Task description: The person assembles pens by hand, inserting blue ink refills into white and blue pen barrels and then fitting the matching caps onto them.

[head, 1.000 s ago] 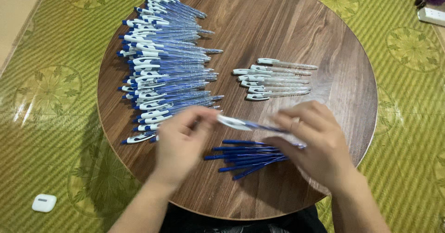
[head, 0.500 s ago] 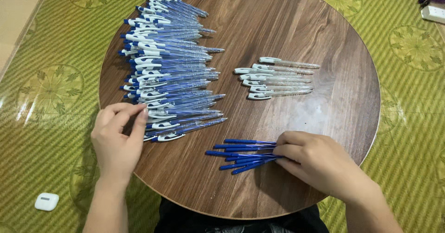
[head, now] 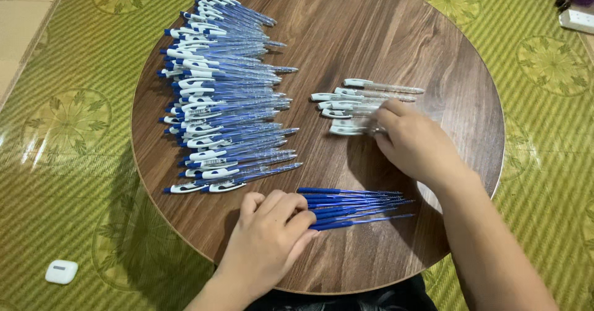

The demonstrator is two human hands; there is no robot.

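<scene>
Clear pen barrels (head: 365,104) lie in a small cluster right of centre on the round wooden tabletop (head: 383,45), and the right hand (head: 413,143) is on them, fingers curled over the nearest ones; whether it grips one I cannot tell. The left hand (head: 269,240) rests palm down, fingers loosely together, touching the end of the blue refills (head: 356,206) bunched near the front edge. Further left, a long stack of assembled blue-and-white pens (head: 223,94). Down on the green mat (head: 55,138), a small white case (head: 61,271).
</scene>
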